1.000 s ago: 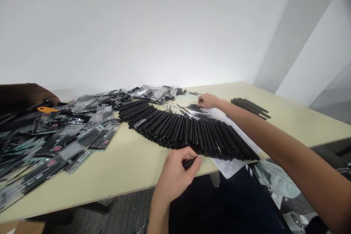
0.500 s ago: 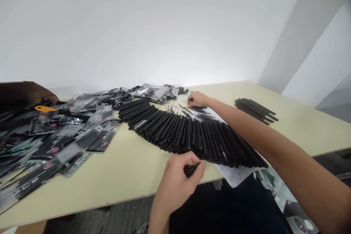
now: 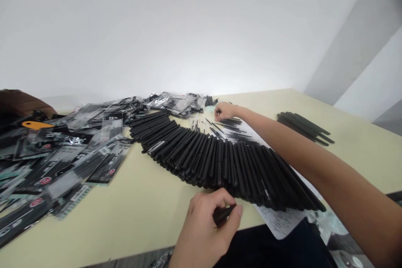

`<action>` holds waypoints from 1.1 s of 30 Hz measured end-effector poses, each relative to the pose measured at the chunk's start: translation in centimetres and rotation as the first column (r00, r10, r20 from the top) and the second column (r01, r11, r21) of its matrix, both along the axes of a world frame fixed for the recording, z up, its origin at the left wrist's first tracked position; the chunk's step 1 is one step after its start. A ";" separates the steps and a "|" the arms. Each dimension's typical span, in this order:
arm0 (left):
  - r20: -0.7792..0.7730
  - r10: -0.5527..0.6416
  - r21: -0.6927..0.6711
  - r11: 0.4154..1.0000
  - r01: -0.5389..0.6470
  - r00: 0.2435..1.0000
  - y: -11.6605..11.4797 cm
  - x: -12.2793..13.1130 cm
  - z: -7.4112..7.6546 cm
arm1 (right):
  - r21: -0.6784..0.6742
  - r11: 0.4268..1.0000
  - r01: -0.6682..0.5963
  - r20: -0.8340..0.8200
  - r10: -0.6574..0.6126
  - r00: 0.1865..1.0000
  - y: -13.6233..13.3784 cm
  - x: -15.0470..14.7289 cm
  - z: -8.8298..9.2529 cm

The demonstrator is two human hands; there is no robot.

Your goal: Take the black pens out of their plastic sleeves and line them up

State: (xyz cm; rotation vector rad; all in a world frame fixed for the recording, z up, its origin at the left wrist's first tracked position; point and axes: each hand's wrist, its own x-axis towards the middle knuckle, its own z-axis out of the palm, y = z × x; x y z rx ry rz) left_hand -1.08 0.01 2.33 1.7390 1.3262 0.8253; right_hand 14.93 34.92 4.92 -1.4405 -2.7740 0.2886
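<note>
Head view: your left hand [image 3: 210, 231] pinches one black pen [image 3: 223, 214] between thumb and fingers, just off the fan of black pens [image 3: 226, 167], near the table's near edge [image 3: 251, 222]. Your right hand [image 3: 226, 111] sits far side, fingers bunched; can't tell if they're holding anything.

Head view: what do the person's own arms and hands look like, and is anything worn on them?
Both are bare. The left hand and right hand wear no gloves, and the right forearm shows no sleeve, watch or band. No rings, cables or markings can be seen on either hand.
</note>
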 end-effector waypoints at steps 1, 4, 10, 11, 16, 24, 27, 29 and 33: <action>0.007 0.009 0.001 1.000 -0.009 1.000 0.0 0.0 0.1 | 0.007 1.000 0.021 0.010 -0.021 1.000 0.2 -0.2 0.0; 0.035 0.030 0.007 1.000 -0.030 0.999 -0.1 0.0 0.1 | 0.045 0.994 0.097 0.034 -0.099 0.995 0.6 -1.0 -0.1; 0.000 0.040 0.014 0.999 -0.040 0.999 0.2 -0.2 -0.6 | 0.095 0.977 0.193 0.078 -0.200 0.977 1.5 -1.8 -0.2; -0.014 0.036 0.013 0.999 -0.036 0.999 0.2 -0.3 -0.8 | 0.098 0.976 0.194 0.086 -0.203 0.975 1.7 -1.9 -0.2; -0.004 0.005 0.000 1.000 -0.005 1.000 0.5 -0.3 -1.2 | 0.125 0.974 0.191 0.121 -0.206 0.971 2.8 -1.6 -0.1; 0.042 0.061 0.009 0.998 -0.061 0.997 0.3 0.2 -1.0 | 0.247 0.949 0.198 0.103 -0.229 0.968 2.8 0.2 1.1; 0.026 0.063 0.019 0.998 -0.064 0.998 0.2 0.1 -0.7 | 0.212 0.955 0.208 0.142 -0.241 0.960 2.3 1.9 1.4; 0.025 0.045 0.026 0.999 -0.046 0.999 0.3 0.0 -0.6 | 0.187 0.958 0.219 0.163 -0.250 0.954 1.7 3.3 1.3; 0.037 0.017 0.028 0.999 -0.018 0.999 0.3 0.1 -0.4 | 0.134 0.969 0.208 0.163 -0.228 0.960 -0.1 5.9 0.7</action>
